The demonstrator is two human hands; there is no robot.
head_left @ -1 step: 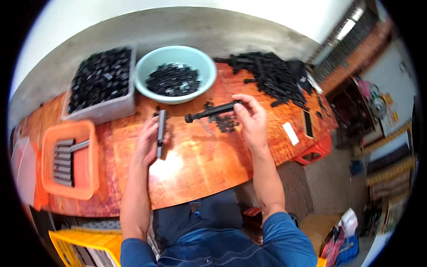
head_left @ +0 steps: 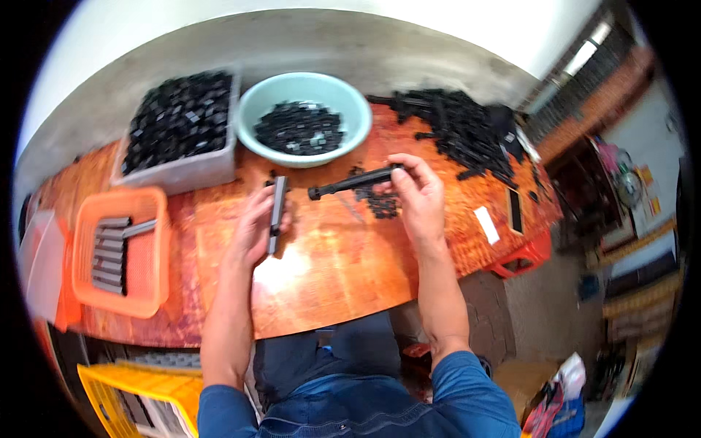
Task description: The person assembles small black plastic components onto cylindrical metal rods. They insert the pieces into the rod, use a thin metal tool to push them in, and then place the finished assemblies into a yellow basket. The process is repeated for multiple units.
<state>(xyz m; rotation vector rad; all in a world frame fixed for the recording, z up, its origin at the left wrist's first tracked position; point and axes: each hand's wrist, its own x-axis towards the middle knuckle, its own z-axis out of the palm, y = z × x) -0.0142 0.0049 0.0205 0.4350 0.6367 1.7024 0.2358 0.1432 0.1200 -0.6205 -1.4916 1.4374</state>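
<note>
My left hand (head_left: 255, 223) grips a slim grey-and-black bar (head_left: 277, 208), held upright above the table with the fingers wrapped behind it. Between thumb and fingers, my right hand (head_left: 422, 197) pinches one end of a long black rod-like part (head_left: 354, 182). The rod's knobbed free end points left toward the bar, with a gap between the two. Beneath the rod lies a scatter of small black pieces (head_left: 381, 204) on the wooden table (head_left: 343, 277). Similar grey bars (head_left: 109, 254) lie stacked in an orange basket (head_left: 162, 255) at the left.
A clear bin (head_left: 201, 177) heaped with black pieces and a pale blue bowl (head_left: 358, 120) of small black parts stand at the back. Back right is a pile of black parts (head_left: 460, 135). A white card (head_left: 485, 225) lies right; a yellow crate (head_left: 139, 383) stands below left.
The whole view has shifted slightly, so the table's things sit a little farther right in the picture. Both hands keep the same holds on the bar and the rod.
</note>
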